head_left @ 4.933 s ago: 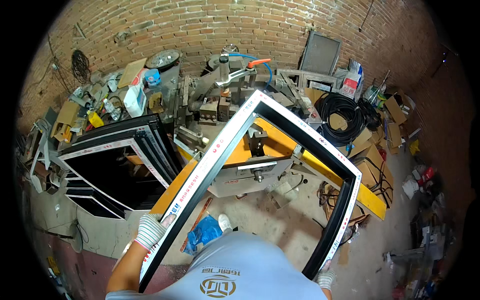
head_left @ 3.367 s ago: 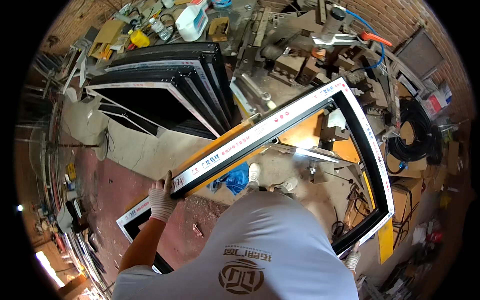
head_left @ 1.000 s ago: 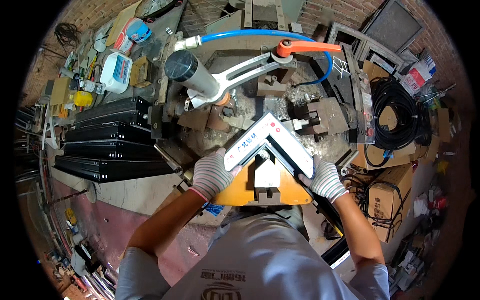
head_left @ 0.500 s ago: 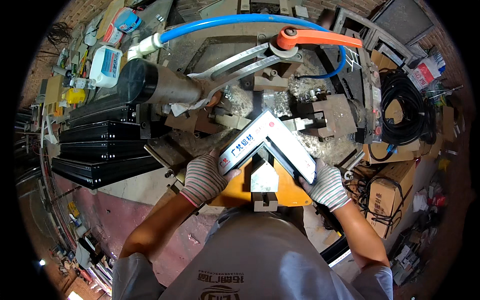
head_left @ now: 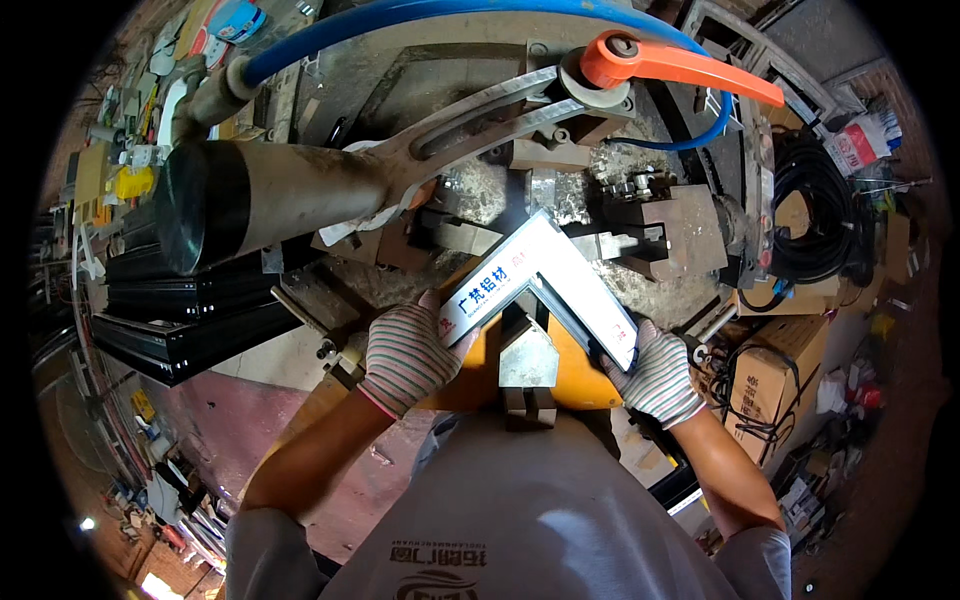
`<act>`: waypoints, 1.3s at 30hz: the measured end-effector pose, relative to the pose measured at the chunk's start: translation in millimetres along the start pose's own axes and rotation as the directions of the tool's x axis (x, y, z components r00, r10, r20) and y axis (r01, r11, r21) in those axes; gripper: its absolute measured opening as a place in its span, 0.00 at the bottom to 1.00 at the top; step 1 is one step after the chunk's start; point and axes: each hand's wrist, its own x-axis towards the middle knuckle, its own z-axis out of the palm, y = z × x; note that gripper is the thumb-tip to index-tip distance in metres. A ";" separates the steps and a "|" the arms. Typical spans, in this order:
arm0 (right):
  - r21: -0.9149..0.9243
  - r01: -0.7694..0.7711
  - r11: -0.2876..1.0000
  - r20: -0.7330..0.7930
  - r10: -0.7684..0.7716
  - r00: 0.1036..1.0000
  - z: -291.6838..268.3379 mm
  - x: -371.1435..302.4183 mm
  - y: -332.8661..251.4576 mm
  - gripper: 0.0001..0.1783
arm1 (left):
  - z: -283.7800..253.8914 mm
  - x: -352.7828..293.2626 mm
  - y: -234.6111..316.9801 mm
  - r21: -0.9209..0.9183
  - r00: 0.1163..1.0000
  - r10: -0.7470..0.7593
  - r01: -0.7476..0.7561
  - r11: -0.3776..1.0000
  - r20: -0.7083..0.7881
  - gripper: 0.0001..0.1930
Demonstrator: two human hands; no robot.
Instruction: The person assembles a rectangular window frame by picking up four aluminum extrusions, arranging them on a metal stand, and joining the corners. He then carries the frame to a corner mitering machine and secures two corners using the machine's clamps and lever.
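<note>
An L-shaped corner piece of metal profile point(head_left: 588, 290), faced with white printed film, lies between my hands with its corner pointing away from me. My left hand point(head_left: 408, 358), in a striped knit glove, is closed on the end of the left leg. The end of the right leg is in the grip of my right hand point(head_left: 655, 378), gloved alike. Fingers under the piece are partly hidden. In the inner angle sits a pointed metal block point(head_left: 528, 358), above a yellow plate point(head_left: 578, 372). Metal jaws point(head_left: 462, 238) stand beyond the piece on the machine bed.
A grey cylinder with a black cap point(head_left: 300, 195) and slotted arm overhangs the left side, beside a blue hose point(head_left: 440, 18). An orange lever point(head_left: 690, 70) is at the far right. Black profiles point(head_left: 185, 320) are stacked left; cable coils point(head_left: 805, 210) and a cardboard box point(head_left: 770, 385) lie right.
The view has shifted, so the cylinder, hose and orange lever look larger and nearer. Both hands keep their hold on the corner piece, which has hardly moved.
</note>
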 end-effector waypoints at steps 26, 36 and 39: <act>-0.024 -0.059 0.998 0.047 0.060 0.997 -23.9 -12.4 -16.9 0.38 | 3.0 -18.1 4.2 -0.213 0.920 0.179 -0.264 0.941 -0.350 0.28; -0.007 0.012 1.000 -0.031 -0.012 0.999 -21.4 -19.6 -15.0 0.38 | -128.4 6.8 -5.4 -0.213 0.453 0.212 -0.718 0.663 -0.866 0.30; 0.003 -0.004 1.000 -0.004 0.004 1.000 -25.8 -21.8 -18.5 0.37 | -146.2 -3.5 -16.3 -0.358 0.663 0.330 -0.680 0.639 -0.672 0.23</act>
